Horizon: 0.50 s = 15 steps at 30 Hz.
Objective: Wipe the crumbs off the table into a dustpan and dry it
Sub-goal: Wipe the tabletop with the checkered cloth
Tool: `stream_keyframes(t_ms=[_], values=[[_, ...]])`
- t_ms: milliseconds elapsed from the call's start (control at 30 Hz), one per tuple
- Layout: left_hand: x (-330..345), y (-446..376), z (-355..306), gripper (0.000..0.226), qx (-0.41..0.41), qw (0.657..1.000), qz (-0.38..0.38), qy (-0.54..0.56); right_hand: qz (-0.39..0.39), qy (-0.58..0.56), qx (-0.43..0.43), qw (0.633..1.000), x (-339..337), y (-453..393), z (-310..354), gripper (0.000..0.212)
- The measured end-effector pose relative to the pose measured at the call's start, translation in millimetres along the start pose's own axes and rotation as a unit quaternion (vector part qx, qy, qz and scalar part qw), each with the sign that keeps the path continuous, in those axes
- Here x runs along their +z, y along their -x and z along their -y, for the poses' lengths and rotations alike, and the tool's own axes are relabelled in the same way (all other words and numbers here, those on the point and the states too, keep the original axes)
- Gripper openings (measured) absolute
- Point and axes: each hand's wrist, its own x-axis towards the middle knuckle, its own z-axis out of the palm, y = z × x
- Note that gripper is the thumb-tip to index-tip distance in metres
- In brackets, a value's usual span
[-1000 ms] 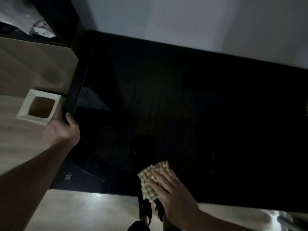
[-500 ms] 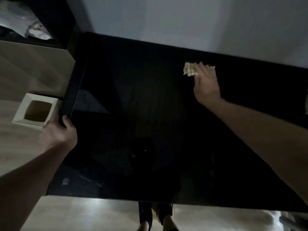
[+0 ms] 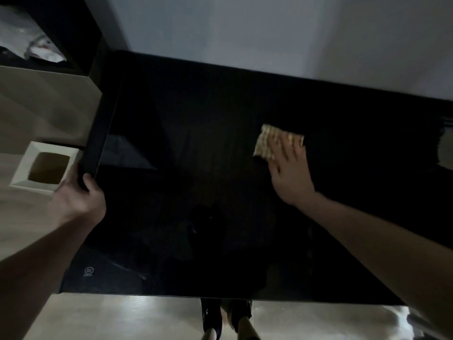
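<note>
Two bare hands were in view, and one cloth. The right hand [image 3: 290, 171] lay flat on the yellowish waffle-textured cloth [image 3: 268, 141], with straight fingers spread a little and pressing it down on the black glossy table [image 3: 183, 143]. The cloth was in the right half of the tabletop, nearer to the far edge than to the near one, and about half of it showed beyond the fingertips. The left hand [image 3: 78, 197] gripped the left edge of the table, its thumb curled over the top of the rim and the other fingers hidden below it. One white square bin [image 3: 23, 173] with a brown inside stood on the light wooden floor [image 3: 122, 317], just beside the left edge of the table and close to the left hand. I could not make out any crumbs on the dark surface. One small round printed mark [image 3: 88, 270] was seen near the front left corner of the tabletop. Two feet in dark shoes [image 3: 226, 315] showed below the near edge.
</note>
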Motion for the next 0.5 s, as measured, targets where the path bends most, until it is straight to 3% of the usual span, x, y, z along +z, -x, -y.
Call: stream_keyframes(t_ms=[300, 400, 500], values=[[-4, 3, 0, 0.051, -0.001, 1.0, 0.016, 0.004, 0.087, -0.063, -0.083, 0.991, -1, 257, 49, 0.059], [-4, 3, 1, 0.051, -0.003, 1.0, 0.016, 0.005, 0.076, -0.121, -0.088, 0.986, -7, 264, 49, 0.052], [-4, 4, 0, 0.052, 0.0, 1.0, 0.018, 0.006, 0.018, -0.203, -0.031, 0.978, -14, 205, 41, 0.052]])
